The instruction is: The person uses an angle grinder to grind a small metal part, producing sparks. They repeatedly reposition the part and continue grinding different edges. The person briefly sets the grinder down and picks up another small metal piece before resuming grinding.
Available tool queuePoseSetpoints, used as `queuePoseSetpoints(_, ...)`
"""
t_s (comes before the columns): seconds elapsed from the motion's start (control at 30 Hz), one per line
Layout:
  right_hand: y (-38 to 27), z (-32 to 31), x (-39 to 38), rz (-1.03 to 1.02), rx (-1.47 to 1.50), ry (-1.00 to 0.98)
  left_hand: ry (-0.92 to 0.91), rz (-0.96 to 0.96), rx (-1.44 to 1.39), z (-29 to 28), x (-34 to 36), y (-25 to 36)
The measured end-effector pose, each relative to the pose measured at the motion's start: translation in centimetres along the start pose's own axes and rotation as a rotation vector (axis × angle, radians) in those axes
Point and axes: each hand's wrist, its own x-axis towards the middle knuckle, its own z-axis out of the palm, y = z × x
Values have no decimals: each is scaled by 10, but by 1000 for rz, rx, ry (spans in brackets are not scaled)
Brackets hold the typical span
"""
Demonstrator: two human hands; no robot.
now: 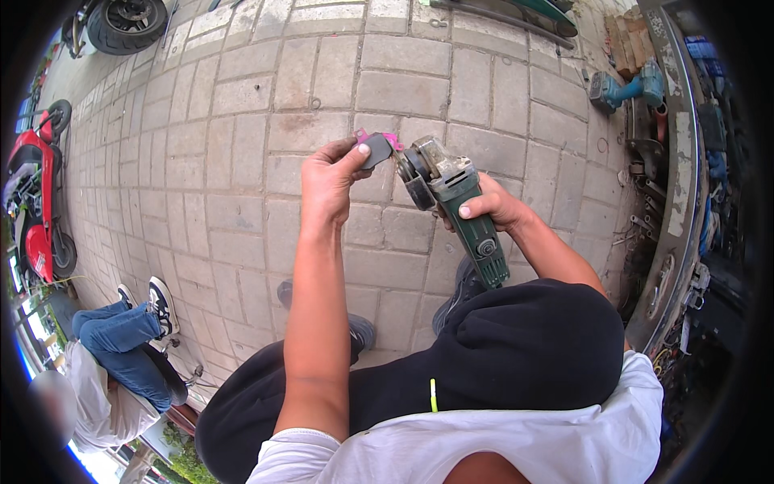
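Pinched between the thumb and fingers of my left hand is a small brake pad, with a dark grey friction face and a bright pink backing plate. My right hand wraps round the body of a green angle grinder. The grinder's metal head and disc end point up and left, close beside the pad. Whether the disc touches the pad, or is spinning, I cannot tell. Both hands are out in front of my knees, over the paving.
At the right, a teal cordless power tool lies near a metal-edged bench cluttered with tools. A red scooter stands at the far left, a motorcycle wheel at the upper left. A seated person in jeans is at the lower left.
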Motion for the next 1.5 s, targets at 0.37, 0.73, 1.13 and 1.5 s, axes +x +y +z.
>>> queuePoseSetpoints(0.37, -1, 0, 1, -6, -4, 17, 3, 4, -10, 1, -2, 1)
queuePoseSetpoints(0.73, 1, -1, 2, 2, 3, 3, -20, 20, 0, -1, 0, 2)
queuePoseSetpoints(1.13, -7, 5, -13, -164, -204, 200, -91, -35, -175, -10, 3, 4)
queuePoseSetpoints(1.5, -27, 18, -31, -219, -501, 275, -367, -86, -569, -26, 13, -27)
